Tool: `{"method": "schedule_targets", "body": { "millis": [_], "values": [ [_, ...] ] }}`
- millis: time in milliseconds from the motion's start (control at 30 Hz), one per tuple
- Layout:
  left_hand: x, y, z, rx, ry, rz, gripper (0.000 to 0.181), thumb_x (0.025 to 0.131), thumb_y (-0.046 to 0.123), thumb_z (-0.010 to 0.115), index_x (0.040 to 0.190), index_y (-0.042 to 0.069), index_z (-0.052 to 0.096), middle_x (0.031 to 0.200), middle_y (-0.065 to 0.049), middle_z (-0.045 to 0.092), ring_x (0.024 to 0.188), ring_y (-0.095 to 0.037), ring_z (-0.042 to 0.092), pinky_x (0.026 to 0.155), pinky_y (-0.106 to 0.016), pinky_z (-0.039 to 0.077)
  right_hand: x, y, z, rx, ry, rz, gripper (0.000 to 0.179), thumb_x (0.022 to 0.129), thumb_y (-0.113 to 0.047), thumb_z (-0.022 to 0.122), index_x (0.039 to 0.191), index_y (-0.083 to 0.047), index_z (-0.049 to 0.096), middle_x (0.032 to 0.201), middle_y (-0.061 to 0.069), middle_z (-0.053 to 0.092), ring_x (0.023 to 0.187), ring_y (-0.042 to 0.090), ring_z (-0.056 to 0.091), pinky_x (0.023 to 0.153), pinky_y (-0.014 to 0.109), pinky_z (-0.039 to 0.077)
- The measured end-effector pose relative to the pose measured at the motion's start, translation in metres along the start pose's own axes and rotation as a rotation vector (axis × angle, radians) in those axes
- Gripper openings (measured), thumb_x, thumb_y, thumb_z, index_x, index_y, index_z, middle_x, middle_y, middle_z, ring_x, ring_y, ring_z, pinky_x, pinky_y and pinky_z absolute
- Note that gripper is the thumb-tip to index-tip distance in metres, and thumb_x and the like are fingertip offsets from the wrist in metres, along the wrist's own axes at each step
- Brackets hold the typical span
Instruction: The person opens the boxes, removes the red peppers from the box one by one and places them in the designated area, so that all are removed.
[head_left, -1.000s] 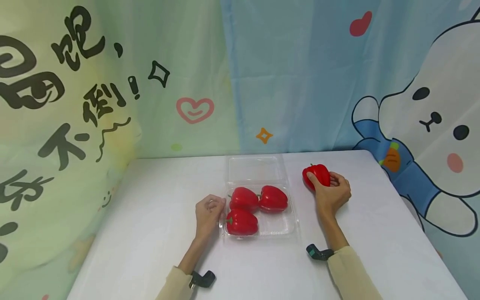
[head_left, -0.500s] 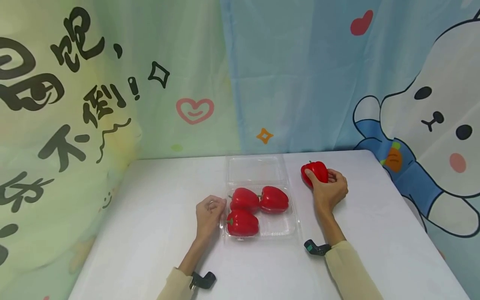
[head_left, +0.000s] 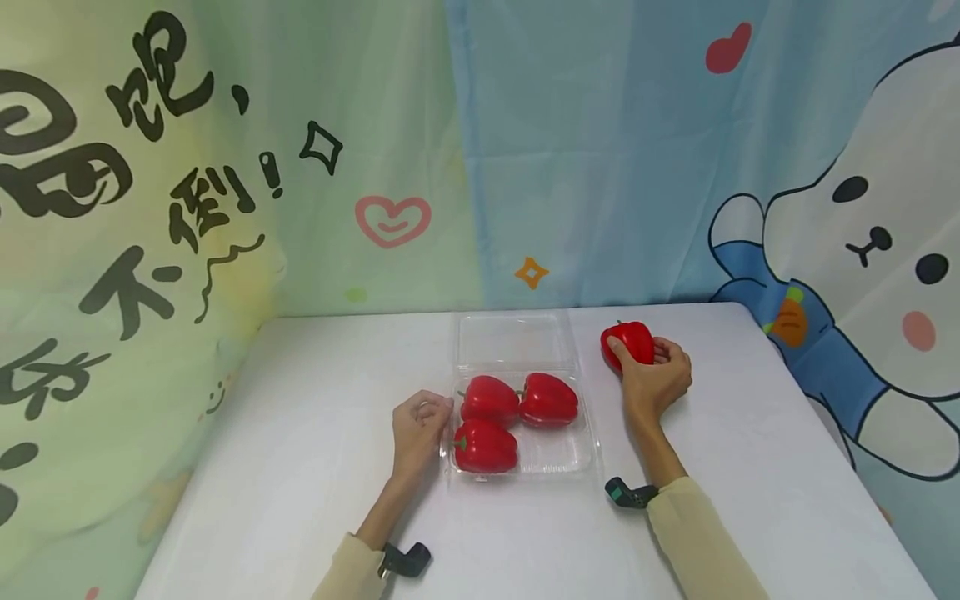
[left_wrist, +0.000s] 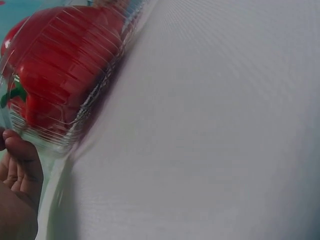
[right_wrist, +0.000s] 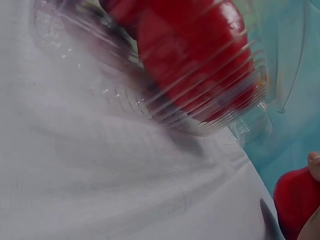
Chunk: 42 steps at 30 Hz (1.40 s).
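Note:
A clear plastic clamshell box (head_left: 555, 454) lies unfolded on the table, its lid (head_left: 514, 340) laid back behind it. Three red bell peppers sit in the base: a back left one (head_left: 489, 400), a back right one (head_left: 548, 400) and a front left one (head_left: 486, 446). At the box's left rim, my left hand (head_left: 418, 429) pinches the edge between thumb and finger, as the left wrist view also shows. To the right of the box, my right hand (head_left: 654, 375) grips another red bell pepper (head_left: 630, 340); its lower side is partly hidden by the thumb and palm.
The white table (head_left: 315, 400) ends at a back edge against a printed curtain (head_left: 570, 167). In the box, the front right part of the base holds no pepper. A dark wrist camera (head_left: 632, 493) is strapped on each forearm.
My right hand, with the pepper in it, has shifted slightly left and toward the back of the table. The left hand and the box stay in place.

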<state>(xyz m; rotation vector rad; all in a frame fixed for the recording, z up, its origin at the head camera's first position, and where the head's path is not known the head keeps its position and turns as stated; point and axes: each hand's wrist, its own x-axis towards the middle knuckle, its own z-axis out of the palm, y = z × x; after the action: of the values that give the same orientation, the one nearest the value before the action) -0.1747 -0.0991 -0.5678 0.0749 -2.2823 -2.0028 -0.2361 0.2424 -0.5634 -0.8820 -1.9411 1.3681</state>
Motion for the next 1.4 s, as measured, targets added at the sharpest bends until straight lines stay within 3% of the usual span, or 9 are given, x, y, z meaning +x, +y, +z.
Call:
{"method": "schedule_targets", "body": {
  "millis": [667,1400],
  "values": [
    [-0.001,-0.002,0.0,-0.003,-0.003,0.01,0.019,0.104,0.02,0.074,0.098,0.002,0.073,0.083,-0.023,0.077,0.06,-0.007,0.062,0.054,-0.018,0.047,0.001,0.007,0.006,0.006,-0.02,-0.011,0.077,0.087,-0.037,0.093,0.147,-0.009,0.054,0.149,0.013,0.059,0.14,0.026,0.052,0.116,0.05,0.054],
    [0.0,-0.001,0.002,-0.013,-0.003,0.004,0.019,0.104,0.019,0.074,0.099,0.001,0.072,0.084,-0.026,0.076,0.06,-0.008,0.063,0.056,-0.018,0.049,-0.004,0.003,-0.006,-0.035,-0.103,0.033,0.087,0.086,-0.04,0.092,0.154,-0.009,0.047,0.156,0.014,0.053,0.145,0.029,0.047,0.117,0.055,0.053]
  ]
}}
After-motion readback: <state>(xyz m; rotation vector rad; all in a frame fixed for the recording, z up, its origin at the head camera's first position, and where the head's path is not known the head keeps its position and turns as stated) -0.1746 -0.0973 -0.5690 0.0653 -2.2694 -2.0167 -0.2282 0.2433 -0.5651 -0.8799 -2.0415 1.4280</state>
